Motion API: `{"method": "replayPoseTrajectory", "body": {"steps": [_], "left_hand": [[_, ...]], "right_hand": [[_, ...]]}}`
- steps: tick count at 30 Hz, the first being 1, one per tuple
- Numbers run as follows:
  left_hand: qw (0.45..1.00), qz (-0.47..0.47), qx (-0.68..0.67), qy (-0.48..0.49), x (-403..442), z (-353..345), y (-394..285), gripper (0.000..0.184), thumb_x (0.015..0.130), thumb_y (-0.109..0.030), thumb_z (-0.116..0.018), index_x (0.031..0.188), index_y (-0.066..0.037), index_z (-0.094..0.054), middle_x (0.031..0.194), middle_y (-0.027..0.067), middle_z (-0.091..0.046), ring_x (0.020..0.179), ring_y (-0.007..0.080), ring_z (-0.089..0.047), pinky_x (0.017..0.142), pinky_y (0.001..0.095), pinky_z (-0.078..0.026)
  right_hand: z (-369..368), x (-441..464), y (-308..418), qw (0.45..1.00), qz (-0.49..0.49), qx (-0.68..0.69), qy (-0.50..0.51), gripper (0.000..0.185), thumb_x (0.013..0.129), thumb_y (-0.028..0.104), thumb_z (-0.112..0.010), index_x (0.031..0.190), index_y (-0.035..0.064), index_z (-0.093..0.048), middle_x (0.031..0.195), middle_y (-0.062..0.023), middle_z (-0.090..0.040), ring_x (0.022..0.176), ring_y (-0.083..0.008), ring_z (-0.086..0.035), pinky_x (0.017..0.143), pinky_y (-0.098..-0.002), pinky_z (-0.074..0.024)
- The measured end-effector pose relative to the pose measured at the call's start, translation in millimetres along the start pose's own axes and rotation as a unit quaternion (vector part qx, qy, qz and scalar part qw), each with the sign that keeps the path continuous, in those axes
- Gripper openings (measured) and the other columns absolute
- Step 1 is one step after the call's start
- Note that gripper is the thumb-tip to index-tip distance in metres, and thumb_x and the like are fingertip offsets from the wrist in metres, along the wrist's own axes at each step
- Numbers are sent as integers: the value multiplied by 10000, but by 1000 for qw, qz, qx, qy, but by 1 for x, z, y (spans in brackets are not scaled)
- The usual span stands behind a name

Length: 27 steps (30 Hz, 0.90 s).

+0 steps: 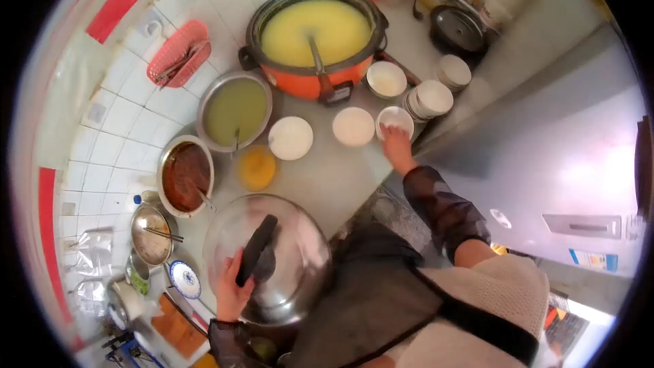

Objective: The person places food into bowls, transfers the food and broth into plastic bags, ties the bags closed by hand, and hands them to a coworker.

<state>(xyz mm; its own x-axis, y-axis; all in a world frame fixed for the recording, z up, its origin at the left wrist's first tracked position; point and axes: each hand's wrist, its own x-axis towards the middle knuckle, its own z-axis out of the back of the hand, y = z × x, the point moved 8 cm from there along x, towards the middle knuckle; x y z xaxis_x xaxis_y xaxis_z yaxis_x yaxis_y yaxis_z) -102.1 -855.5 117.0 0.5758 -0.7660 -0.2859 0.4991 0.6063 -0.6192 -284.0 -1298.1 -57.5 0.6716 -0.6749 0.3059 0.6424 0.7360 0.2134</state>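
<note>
My left hand [233, 289] is closed around the black handle of a large metal pot lid [300, 232] near the counter's front edge. At the counter's right side, my right hand [397, 148] has its fingers on the near rim of a white bowl [395, 117]; the fingertips dip inside it. Just left of that bowl sits another white bowl [353, 127]. A stack of white bowls [433, 99] stands to its upper right. Behind them is an orange electric pot [293, 82] of yellow liquid, with a ladle [317, 61] leaning in it.
Along the tiled wall stand a metal basin [236, 110] of greenish liquid and a pot [185, 176] of dark red sauce. A white bowl [291, 138] and a yellow container [257, 167] lie between. A refrigerator [531, 157] borders the right side.
</note>
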Motion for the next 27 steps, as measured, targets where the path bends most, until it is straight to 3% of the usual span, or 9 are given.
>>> {"method": "replayPoseTrajectory", "body": {"steps": [1, 5, 10, 14, 15, 18, 23, 25, 27], "left_hand": [[1000, -5, -8, -5, 8, 5, -16, 644, 708, 21, -600, 1326, -56, -433, 984, 159, -510, 880, 296, -537, 780, 321, -441], [992, -61, 28, -107, 33, 43, -85, 610, 713, 26, -609, 1302, -48, -467, 963, 142, -541, 881, 283, -551, 802, 311, -435], [958, -125, 31, -258, 90, 109, -171, 580, 725, 67, -582, 1290, -26, -487, 1163, 130, -573, 1071, 206, -547, 923, 287, -408], [945, -241, -157, -154, 241, 120, -249, 528, 759, -26, -581, 1277, 0, -483, 1076, 114, -595, 926, 159, -578, 840, 284, -450], [941, -281, 11, -190, 298, 118, -256, 548, 768, -47, -576, 1299, 19, -458, 1060, 39, -605, 893, 103, -545, 806, 256, -448], [960, -231, 21, -158, 415, 80, -294, 366, 733, -221, -596, 1039, -21, -615, 747, 143, -614, 724, 181, -586, 693, 346, -466], [959, -149, 94, -220, 518, 30, -280, 336, 721, -241, -611, 990, -42, -637, 914, 210, -647, 860, 378, -611, 784, 432, -479], [960, -181, 52, -205, 524, 17, -283, 351, 698, -246, -647, 991, -53, -647, 935, 203, -646, 876, 373, -615, 800, 437, -485], [954, -192, 116, -197, 526, 7, -302, 386, 645, -242, -662, 982, -53, -661, 902, 195, -653, 842, 337, -636, 757, 448, -503]], "right_hand": [[-30, 0, -8, 993, 20, 26, 116, 514, 766, 98, -610, 1251, 25, -456, 929, -123, -545, 914, -296, -523, 773, -392, -431], [-20, -9, -17, 991, 60, -13, 118, 432, 717, -11, -553, 1144, 55, -572, 890, -109, -562, 884, -294, -521, 807, -414, -401], [-10, -13, -27, 989, 84, -7, 118, 407, 692, -29, -553, 1085, 63, -606, 867, -120, -560, 880, -298, -516, 854, -444, -375], [-12, -16, -29, 993, 95, -18, 69, 379, 710, -25, -534, 1069, 72, -606, 859, -110, -556, 882, -300, -511, 990, -467, -308], [-11, -15, -30, 994, 91, -11, 65, 365, 721, -18, -529, 1066, 72, -606, 858, -103, -554, 883, -296, -510, 1013, -473, -293], [-3, -16, -24, 994, 97, 10, 57, 344, 733, 5, -523, 1058, 77, -611, 856, -92, -551, 898, -280, -505, 1020, -489, -279], [-10, -18, -24, 993, 89, 54, 57, 332, 723, 31, -530, 1039, 86, -614, 842, -90, -545, 913, -285, -493, 990, -492, -295], [-18, -18, -27, 999, 47, 11, -10, 329, 724, 35, -526, 1037, 88, -612, 852, -102, -549, 903, -301, -494, 916, -478, -332], [-17, -10, -23, 998, 27, -36, 42, 341, 737, 45, -519, 1064, 83, -609, 873, -117, -559, 897, -316, -498, 838, -462, -348]]}}
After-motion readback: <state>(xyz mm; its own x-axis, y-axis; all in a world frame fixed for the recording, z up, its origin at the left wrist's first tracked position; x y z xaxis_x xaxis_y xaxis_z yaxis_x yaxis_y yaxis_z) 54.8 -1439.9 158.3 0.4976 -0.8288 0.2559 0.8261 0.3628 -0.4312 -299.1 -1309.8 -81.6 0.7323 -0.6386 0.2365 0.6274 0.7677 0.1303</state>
